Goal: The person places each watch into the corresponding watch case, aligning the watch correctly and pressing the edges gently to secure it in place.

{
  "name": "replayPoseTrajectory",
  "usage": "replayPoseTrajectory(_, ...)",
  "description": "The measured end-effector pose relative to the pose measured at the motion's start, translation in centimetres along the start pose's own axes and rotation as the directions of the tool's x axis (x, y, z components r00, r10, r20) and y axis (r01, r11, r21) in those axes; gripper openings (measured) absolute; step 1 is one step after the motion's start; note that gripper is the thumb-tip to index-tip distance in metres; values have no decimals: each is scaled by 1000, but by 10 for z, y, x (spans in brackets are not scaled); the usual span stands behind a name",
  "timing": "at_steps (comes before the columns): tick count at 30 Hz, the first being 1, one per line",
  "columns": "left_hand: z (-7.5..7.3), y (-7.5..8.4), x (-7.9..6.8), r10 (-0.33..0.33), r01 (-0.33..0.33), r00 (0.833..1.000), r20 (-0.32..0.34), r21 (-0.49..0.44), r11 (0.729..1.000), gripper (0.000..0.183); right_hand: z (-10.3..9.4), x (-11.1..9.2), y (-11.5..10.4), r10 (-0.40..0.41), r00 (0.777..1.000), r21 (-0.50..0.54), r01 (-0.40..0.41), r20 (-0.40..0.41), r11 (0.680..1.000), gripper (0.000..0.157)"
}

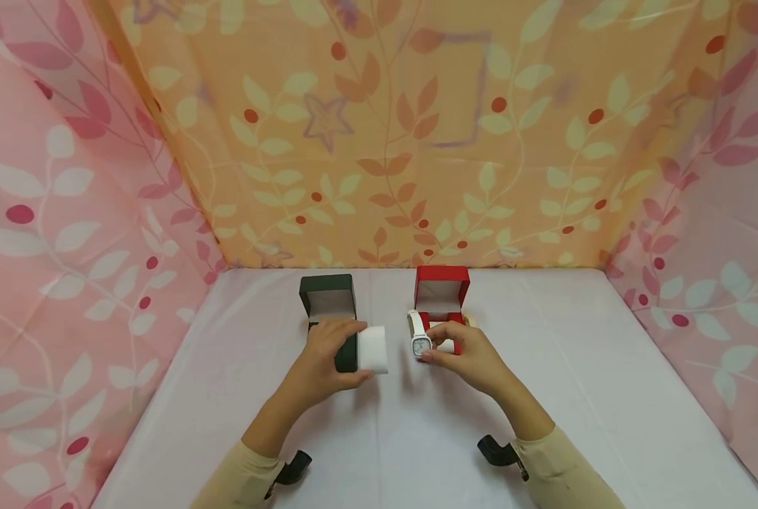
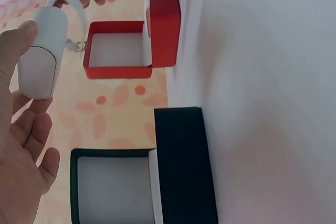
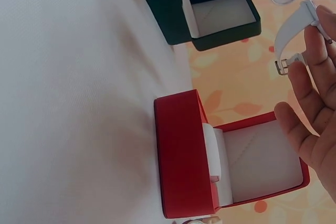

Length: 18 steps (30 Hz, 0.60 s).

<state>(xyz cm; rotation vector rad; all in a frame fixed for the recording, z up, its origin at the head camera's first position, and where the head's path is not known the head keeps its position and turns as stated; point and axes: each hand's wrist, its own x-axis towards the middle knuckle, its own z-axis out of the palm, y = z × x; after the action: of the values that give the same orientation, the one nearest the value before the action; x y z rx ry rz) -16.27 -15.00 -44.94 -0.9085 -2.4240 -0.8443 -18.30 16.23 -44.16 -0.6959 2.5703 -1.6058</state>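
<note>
My left hand (image 1: 324, 360) holds a white watch cushion (image 1: 372, 350) by its ends, between thumb and fingers. Behind that hand stands a dark green watch box (image 1: 327, 283), its lid raised and part of its base hidden. With thumb and fingers, my right hand (image 1: 471, 357) pinches a white wristwatch (image 1: 421, 346) by its square case. Its strap curves free, and the metal buckle (image 3: 282, 67) shows in the right wrist view. Just beyond this hand is a red watch box (image 1: 442, 274), also with its lid up. A white cushion (image 3: 212, 152) sits inside the red box.
Another watch (image 3: 202, 221) lies beside the red box, mostly hidden behind it in the head view. Both boxes stand on a white-covered table (image 1: 544, 311) near its far edge. Patterned cloth (image 1: 392, 127) hangs behind the table and along both sides.
</note>
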Motion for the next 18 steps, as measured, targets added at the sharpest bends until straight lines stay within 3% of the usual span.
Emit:
replayPoseTrajectory(8,3,10,1,19,-19,1000,3,-1,1000,81,1,-5,-4,9,1000,83,-12,28,996,27)
replayPoseTrajectory(18,8,12,8,38,-37,999,9,-16,999,79,-1,-7,-8,-31,999,103,28,35,994,27)
